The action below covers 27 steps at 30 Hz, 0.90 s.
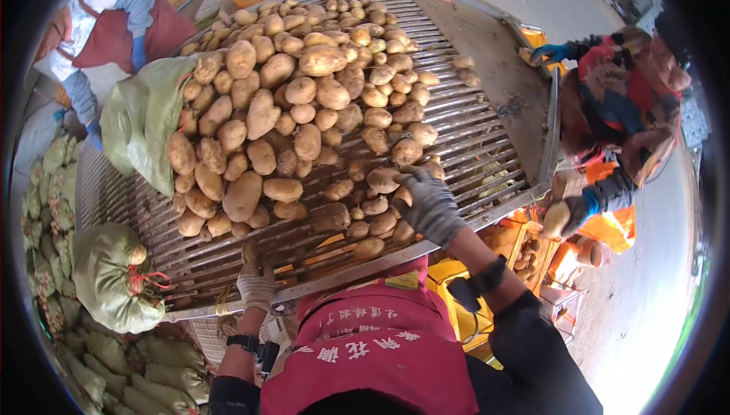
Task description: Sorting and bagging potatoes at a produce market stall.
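A large heap of potatoes (pixel 302 90) lies on a slatted metal sorting table (pixel 473 130). My right hand (pixel 428 204), in a dirty grey work glove, rests against several smaller potatoes (pixel 382 204) at the heap's near right side; whether its fingers grip one is hidden. My left hand (pixel 255 278), in a pale striped glove, is at the table's near edge, below the heap, over the slats; its fingers are partly hidden. A green woven sack (pixel 142 113) lies at the heap's left, its mouth towards the potatoes.
A tied green sack (pixel 111 278) sits on the table's left corner. Filled sacks (pixel 165 369) lie on the ground at lower left. A co-worker (pixel 108 27) stands at upper left. Another co-worker (pixel 627 96) at right holds potatoes, near orange and yellow crates (pixel 456 295).
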Each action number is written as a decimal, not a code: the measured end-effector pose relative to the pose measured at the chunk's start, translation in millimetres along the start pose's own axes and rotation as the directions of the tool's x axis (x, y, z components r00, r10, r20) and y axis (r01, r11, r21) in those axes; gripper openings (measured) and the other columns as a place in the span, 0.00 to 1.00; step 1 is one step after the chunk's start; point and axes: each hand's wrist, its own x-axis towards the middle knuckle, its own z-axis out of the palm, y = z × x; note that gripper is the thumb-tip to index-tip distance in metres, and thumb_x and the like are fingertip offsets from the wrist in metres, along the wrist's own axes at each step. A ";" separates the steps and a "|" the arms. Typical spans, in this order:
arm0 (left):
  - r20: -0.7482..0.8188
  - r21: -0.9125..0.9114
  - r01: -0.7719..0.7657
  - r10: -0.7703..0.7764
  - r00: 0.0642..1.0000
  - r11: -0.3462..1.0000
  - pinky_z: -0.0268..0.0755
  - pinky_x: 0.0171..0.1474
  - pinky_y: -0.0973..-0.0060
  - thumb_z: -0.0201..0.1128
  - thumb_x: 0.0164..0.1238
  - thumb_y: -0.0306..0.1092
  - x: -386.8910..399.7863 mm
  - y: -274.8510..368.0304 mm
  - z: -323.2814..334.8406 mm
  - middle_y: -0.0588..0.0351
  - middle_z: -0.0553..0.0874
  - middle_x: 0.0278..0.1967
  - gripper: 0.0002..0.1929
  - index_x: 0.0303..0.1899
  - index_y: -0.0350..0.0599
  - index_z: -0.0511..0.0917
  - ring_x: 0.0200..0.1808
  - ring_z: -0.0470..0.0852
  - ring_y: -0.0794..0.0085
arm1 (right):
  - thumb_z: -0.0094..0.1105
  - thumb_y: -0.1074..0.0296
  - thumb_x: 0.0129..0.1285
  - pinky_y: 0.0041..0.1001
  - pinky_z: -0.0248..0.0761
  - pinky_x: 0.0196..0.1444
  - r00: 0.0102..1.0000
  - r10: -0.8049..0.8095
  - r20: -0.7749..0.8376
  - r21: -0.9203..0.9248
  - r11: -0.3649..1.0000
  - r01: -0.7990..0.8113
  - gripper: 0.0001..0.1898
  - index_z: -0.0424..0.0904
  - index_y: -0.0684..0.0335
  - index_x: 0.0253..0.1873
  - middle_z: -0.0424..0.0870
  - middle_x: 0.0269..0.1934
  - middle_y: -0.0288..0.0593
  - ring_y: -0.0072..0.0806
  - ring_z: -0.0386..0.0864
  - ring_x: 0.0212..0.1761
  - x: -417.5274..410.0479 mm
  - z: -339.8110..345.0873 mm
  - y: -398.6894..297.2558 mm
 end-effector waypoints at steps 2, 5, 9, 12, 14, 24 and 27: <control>0.026 -0.015 0.085 -0.085 0.996 0.996 0.68 0.71 0.61 0.56 0.74 0.29 -1.2 0.9 -0.8 0.36 0.76 0.68 0.25 0.71 0.45 0.71 0.71 0.72 0.45 | 0.67 0.60 0.62 0.43 0.67 0.69 0.994 -0.064 0.088 -0.005 0.998 0.065 0.28 0.74 0.57 0.67 0.76 0.64 0.51 0.49 0.72 0.68 26.4 25.7 -15.0; 0.007 0.033 0.080 -0.080 0.997 0.996 0.72 0.64 0.58 0.58 0.72 0.31 -0.5 -0.3 -1.8 0.35 0.75 0.68 0.27 0.72 0.45 0.69 0.65 0.77 0.44 | 0.64 0.59 0.66 0.44 0.64 0.72 0.994 -0.046 0.099 0.035 0.998 0.043 0.28 0.72 0.58 0.69 0.75 0.67 0.52 0.50 0.70 0.70 56.0 57.4 -7.6; 0.037 0.097 0.080 -0.084 0.996 0.992 0.79 0.53 0.51 0.58 0.73 0.36 1.2 -2.7 -2.1 0.37 0.70 0.72 0.31 0.76 0.53 0.62 0.52 0.85 0.41 | 0.60 0.58 0.70 0.43 0.62 0.74 0.991 -0.121 0.049 0.019 0.993 0.121 0.26 0.72 0.59 0.69 0.76 0.65 0.56 0.52 0.71 0.69 67.4 59.1 38.9; 0.105 0.101 0.160 -0.171 0.980 0.982 0.79 0.55 0.51 0.54 0.76 0.38 0.9 -3.1 -1.4 0.38 0.67 0.74 0.30 0.76 0.53 0.60 0.55 0.84 0.40 | 0.68 0.61 0.64 0.45 0.66 0.71 0.994 0.066 0.093 0.020 0.997 -0.068 0.28 0.73 0.59 0.68 0.77 0.63 0.54 0.51 0.73 0.67 82.0 39.8 56.9; 0.086 0.102 0.141 -0.150 0.985 0.985 0.78 0.57 0.51 0.54 0.76 0.38 1.6 -3.0 -0.8 0.39 0.67 0.75 0.30 0.76 0.53 0.60 0.56 0.83 0.40 | 0.70 0.67 0.61 0.41 0.69 0.69 0.989 0.113 -0.098 -0.011 0.993 -0.115 0.28 0.74 0.63 0.66 0.79 0.61 0.55 0.52 0.76 0.64 87.1 30.0 47.1; 0.060 0.077 0.141 -0.146 0.988 0.987 0.78 0.57 0.53 0.56 0.75 0.34 0.7 2.8 -4.2 0.38 0.71 0.71 0.29 0.75 0.53 0.63 0.59 0.81 0.42 | 0.66 0.49 0.62 0.51 0.49 0.78 0.963 -0.261 0.065 -0.283 0.921 0.269 0.31 0.75 0.47 0.70 0.68 0.74 0.42 0.46 0.60 0.78 32.9 54.6 31.2; 0.003 0.058 0.131 -0.131 0.991 0.990 0.75 0.62 0.55 0.57 0.75 0.32 -0.1 1.2 -1.4 0.35 0.73 0.69 0.27 0.74 0.49 0.65 0.62 0.78 0.43 | 0.68 0.59 0.60 0.52 0.56 0.74 0.992 0.126 0.015 -0.312 0.943 -0.115 0.24 0.80 0.48 0.63 0.77 0.67 0.43 0.48 0.67 0.73 50.9 19.1 73.6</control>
